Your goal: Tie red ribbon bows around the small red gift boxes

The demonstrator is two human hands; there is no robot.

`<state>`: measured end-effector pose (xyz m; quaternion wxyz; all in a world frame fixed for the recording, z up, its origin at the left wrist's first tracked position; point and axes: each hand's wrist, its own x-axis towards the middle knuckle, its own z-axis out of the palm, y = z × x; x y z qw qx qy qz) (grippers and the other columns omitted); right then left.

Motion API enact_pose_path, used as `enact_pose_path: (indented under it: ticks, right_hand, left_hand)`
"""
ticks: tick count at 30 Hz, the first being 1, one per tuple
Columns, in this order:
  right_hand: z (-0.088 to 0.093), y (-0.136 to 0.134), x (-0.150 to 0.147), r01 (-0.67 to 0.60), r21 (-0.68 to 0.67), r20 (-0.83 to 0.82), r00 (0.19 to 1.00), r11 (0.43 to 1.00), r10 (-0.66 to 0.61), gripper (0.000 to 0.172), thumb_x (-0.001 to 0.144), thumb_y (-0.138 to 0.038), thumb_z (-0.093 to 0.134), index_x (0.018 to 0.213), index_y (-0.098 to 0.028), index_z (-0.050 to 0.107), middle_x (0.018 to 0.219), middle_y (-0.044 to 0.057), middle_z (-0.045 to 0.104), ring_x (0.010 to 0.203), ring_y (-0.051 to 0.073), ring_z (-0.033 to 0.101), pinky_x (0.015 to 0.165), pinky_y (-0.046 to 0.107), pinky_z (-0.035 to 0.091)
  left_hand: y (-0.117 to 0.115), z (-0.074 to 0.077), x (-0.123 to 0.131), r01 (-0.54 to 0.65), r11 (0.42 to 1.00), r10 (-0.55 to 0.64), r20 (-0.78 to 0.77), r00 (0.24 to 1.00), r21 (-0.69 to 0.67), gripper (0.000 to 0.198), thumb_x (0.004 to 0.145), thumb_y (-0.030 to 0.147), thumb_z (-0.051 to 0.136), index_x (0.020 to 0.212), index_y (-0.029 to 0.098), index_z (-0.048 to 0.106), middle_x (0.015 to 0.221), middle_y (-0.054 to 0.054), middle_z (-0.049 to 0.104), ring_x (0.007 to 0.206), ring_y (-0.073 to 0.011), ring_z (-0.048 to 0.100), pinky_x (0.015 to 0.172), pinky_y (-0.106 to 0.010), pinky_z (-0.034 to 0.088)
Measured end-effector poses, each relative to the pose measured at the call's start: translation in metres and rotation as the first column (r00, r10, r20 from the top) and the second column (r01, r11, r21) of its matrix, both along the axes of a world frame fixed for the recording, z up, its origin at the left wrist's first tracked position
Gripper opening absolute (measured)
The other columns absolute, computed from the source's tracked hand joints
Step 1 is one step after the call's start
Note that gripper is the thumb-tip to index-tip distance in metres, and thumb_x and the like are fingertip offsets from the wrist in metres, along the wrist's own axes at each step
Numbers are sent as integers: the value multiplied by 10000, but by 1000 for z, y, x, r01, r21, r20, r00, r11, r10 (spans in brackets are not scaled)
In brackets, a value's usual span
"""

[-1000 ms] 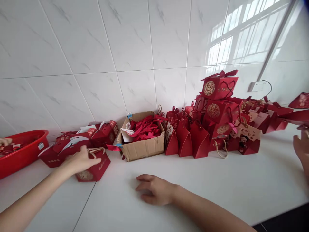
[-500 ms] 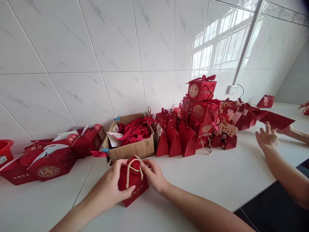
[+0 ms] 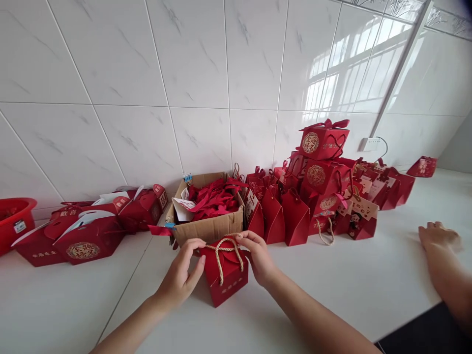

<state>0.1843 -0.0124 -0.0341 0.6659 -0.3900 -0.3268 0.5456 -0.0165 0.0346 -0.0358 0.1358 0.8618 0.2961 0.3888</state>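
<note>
A small red gift box (image 3: 227,282) stands on the white countertop in front of me, its top flaps folded together and gold lettering on its front. A beige rope cord (image 3: 221,263) runs across its top and loops down over the front. At the box's upper left corner, my left hand (image 3: 180,278) has its fingertips closed on the cord, thumb low by the box side. My right hand (image 3: 260,258) pinches the cord at the upper right. The cord's ends are hidden by the fingers.
Behind the box is a cardboard box (image 3: 208,229) of red ribbons. Several red gift boxes (image 3: 92,241) lie left, near a red basin (image 3: 24,221). Standing and stacked red boxes (image 3: 326,142) line the wall to the right. Another person's hand (image 3: 440,241) rests on the counter at right.
My hands have shifted from the box's sides up to the cord, and the box now faces front more. The co-worker's hands have let go of a flat red sheet, no longer seen. The view has swung left.
</note>
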Motion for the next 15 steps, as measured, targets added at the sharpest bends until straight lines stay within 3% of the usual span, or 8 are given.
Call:
enact_pose_path:
  ticks: [5,10,12,15]
  right_hand:
    - [1,3,12,-188,-49,-192,966,981,176,201,680,-324,694,795,-162,664,844,38,644,770,144,560,708,249,431]
    - [-5,6,12,-250,-51,-265,937,967,228,318,704,-300,712,1013,-230,683,715,-26,577,632,83,486,629,201,393]
    - [-7,5,10,-217,-44,-229,952,975,202,380,711,-288,721,1086,-253,666,706,-35,567,626,77,471,633,199,386]
    - [-8,2,8,-180,-21,-17,984,983,180,364,725,-326,727,1073,-232,673,754,-11,593,679,97,504,694,240,406]
  left_hand:
    - [4,-1,-7,-16,978,32,72,997,-207,129,926,289,417,984,212,504,948,-45,550,893,-175,552,797,-278,449]
    - [-3,-9,-4,73,904,11,193,981,-422,273,943,385,378,1052,223,569,1076,-58,555,1067,-203,521,927,-295,405]
    - [-6,-13,-2,127,844,12,255,967,-520,321,940,425,372,1099,222,564,1167,-66,548,1159,-220,480,1010,-320,358]
    - [-12,-19,1,215,692,17,313,950,-689,433,927,515,333,1142,207,549,1192,-85,564,1174,-258,481,1016,-383,368]
